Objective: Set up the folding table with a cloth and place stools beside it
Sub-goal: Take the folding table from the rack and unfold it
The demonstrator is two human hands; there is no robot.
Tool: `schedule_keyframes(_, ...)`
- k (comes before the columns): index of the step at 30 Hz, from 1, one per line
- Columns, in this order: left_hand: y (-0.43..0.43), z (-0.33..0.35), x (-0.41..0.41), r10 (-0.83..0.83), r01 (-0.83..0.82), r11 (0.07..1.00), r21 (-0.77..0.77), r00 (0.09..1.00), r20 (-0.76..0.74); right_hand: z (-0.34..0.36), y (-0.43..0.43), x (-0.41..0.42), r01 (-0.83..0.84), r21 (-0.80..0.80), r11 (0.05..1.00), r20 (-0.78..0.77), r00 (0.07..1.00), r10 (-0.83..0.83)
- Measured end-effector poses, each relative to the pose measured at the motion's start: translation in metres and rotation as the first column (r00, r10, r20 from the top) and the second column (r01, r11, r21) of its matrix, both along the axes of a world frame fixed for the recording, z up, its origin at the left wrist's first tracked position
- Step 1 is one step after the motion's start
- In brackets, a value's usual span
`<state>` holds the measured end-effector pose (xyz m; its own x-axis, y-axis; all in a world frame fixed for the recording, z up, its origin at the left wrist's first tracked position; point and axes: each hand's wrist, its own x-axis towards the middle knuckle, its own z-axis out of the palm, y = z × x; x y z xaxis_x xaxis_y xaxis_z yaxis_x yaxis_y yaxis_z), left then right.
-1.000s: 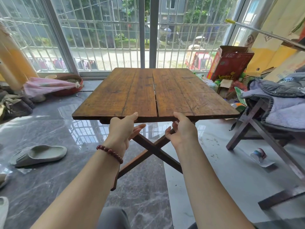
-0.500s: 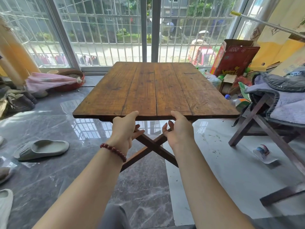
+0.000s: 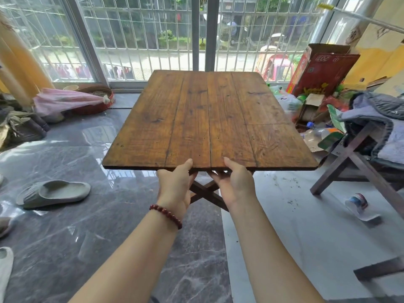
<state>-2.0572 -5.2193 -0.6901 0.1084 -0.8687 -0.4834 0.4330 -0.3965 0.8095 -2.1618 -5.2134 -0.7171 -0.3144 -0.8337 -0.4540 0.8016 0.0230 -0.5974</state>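
Marble floor (image 3: pixel 87 248), slipper (image 3: pixel 53 193) left, laden bench (image 3: pixel 349 162) right, left hand (image 3: pixel 175 186) and right hand (image 3: pixel 235 184) gripping folding table (image 3: pixel 207 119)

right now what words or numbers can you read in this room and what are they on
"20", upside down, on the flap of the red cardboard box.
Yellow lettering lower on that box: too blurred to read.
Dark characters on the yellow wall: unreadable.
Label on the can on the floor: too small.

Floor (image 3: pixel 87 248) bears table (image 3: pixel 209 119), slipper (image 3: pixel 53 193), perhaps a cup (image 3: pixel 356 202).
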Motion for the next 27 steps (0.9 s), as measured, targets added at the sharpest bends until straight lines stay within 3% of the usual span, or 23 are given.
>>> schedule_keyframes(16, 0.003, -0.019, -0.010, 0.044, -0.044, 0.999, 0.000, 0.999, 0.018, -0.007, 0.005, -0.008, -0.075, -0.050, 0.996, -0.060, 0.996, 0.072)
schedule_keyframes(21, -0.004, -0.021, -0.002, -0.048, 0.053, 0.998, 0.030, 0.989, -0.139, -0.004, 0.005, -0.010, -0.111, -0.059, 0.992, -0.020, 0.994, 0.110)
schedule_keyframes(27, -0.007, -0.029, 0.007, -0.140, 0.120, 0.989, -0.082, 0.942, -0.306, -0.007, 0.001, -0.017, -0.078, -0.142, 0.987, 0.089, 0.992, 0.092)
